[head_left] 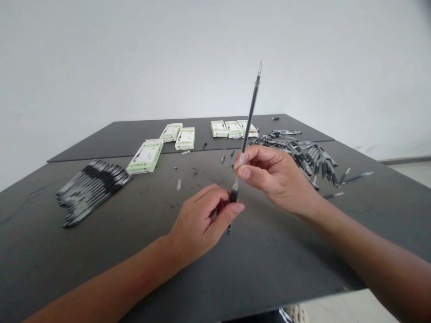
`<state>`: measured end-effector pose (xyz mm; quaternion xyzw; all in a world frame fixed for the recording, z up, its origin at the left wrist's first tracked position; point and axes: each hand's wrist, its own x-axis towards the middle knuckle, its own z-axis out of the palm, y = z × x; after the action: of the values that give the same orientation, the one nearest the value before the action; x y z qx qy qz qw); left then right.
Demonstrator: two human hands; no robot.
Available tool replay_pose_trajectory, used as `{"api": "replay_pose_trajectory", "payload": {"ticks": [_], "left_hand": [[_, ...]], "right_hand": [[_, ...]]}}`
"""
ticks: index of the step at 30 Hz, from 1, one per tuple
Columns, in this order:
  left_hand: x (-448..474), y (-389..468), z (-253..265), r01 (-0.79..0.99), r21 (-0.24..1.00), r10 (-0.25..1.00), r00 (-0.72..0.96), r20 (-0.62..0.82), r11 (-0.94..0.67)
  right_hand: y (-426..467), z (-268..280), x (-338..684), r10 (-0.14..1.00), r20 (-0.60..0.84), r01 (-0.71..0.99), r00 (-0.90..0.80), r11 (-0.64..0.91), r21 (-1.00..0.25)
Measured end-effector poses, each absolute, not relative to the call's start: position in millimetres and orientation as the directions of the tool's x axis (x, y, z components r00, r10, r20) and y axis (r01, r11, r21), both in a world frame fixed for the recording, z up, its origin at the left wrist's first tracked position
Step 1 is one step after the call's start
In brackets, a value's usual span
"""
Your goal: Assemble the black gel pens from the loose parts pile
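Between the thumb and fingers of my right hand (269, 175) is a black ink refill (251, 114), its metal tip pointing up. My left hand (205, 215) grips a dark pen barrel (235, 194) upright, just below. The clear lower end of the refill meets the barrel's top opening; how far inside it reaches, I cannot tell. My left fingers hide the barrel's middle, and its lower end shows beneath them. Left of my hands lies a neat row of black pens (96, 188). A loose heap of pens and parts (299, 154) spreads out behind my right hand.
Several green-and-white boxes (145, 157) stand toward the back of the dark table (208, 287). A clear small piece (179, 185) and other bits lie mid-table. More loose refills (357, 178) rest at the right. A pale wall (168, 58) rises behind the table.
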<state>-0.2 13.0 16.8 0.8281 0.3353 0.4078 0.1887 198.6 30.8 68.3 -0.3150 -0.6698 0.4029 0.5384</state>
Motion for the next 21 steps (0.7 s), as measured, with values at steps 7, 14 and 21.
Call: {"api": "replay_pose_trajectory", "payload": {"ticks": [7, 14, 21], "left_hand": [[0.3, 12.0, 16.3, 0.379, 0.597, 0.706, 0.425, 0.567, -0.707], [0.3, 10.8, 17.6, 0.390, 0.617, 0.727, 0.435, 0.532, -0.684], [0.7, 12.0, 16.4, 0.376, 0.603, 0.710, 0.418, 0.567, -0.703]], "right_hand": [[30.9, 67.3, 200.2, 0.847, 0.473, 0.010, -0.244, 0.490, -0.872], [32.3, 66.0, 200.1, 0.846, 0.479, 0.055, -0.234, 0.504, -0.862], [32.6, 62.1, 200.5, 0.839, 0.468, 0.130, -0.276, 0.515, -0.847]]}}
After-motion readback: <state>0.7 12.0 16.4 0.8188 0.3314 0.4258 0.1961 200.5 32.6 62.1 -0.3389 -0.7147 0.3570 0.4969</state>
